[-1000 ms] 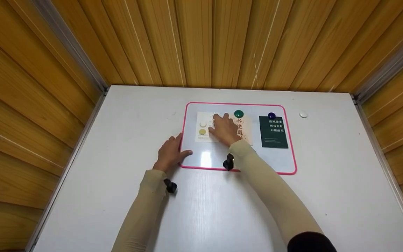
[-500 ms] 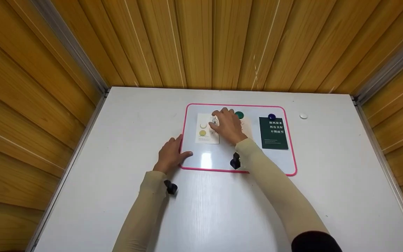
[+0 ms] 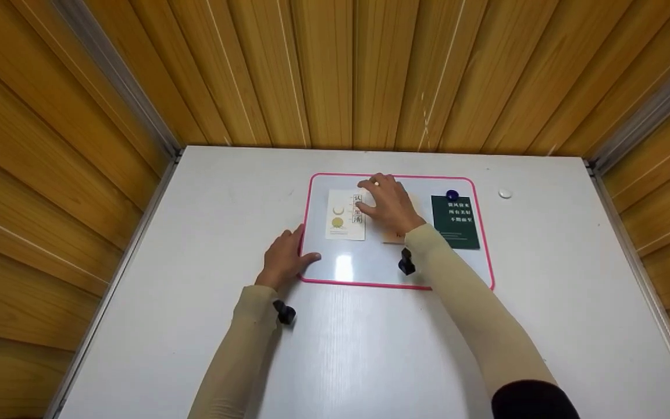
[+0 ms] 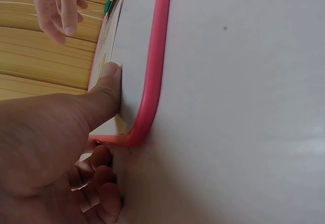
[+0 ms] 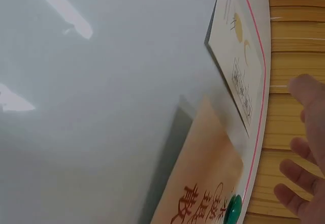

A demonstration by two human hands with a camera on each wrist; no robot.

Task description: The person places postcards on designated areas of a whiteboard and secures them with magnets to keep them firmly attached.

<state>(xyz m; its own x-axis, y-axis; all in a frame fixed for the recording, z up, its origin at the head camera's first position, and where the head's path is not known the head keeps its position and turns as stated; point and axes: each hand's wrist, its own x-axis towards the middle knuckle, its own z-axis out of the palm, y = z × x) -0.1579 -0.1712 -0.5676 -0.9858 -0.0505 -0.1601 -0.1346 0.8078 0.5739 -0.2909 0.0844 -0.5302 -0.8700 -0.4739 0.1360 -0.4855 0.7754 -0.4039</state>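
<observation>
My left hand (image 3: 284, 259) rests at the left edge of a pink-framed whiteboard (image 3: 344, 262) lying on the table. In the left wrist view its thumb (image 4: 104, 89) lies over the board's surface, and the other fingers bend beside the frame. My right hand (image 3: 390, 203) hovers above the board with loosely bent fingers, and nothing shows between them in the right wrist view. Beneath it lies a peach card (image 5: 203, 163) with a green round magnet (image 5: 233, 210) at its top. To its left is a white card (image 3: 338, 227) with a yellow circle and lettering.
A dark green card (image 3: 464, 233) lies on the board's right side, with a dark blue magnet (image 3: 452, 195) at its top edge. One white magnet (image 3: 505, 194) sits on the white table (image 3: 195, 233) right of the board. Wood-patterned walls (image 3: 323, 75) border the back and sides.
My right hand has moved right, from the white card's side to above the peach card, uncovering the white card's lettering and hiding the green magnet. The left hand stays put.
</observation>
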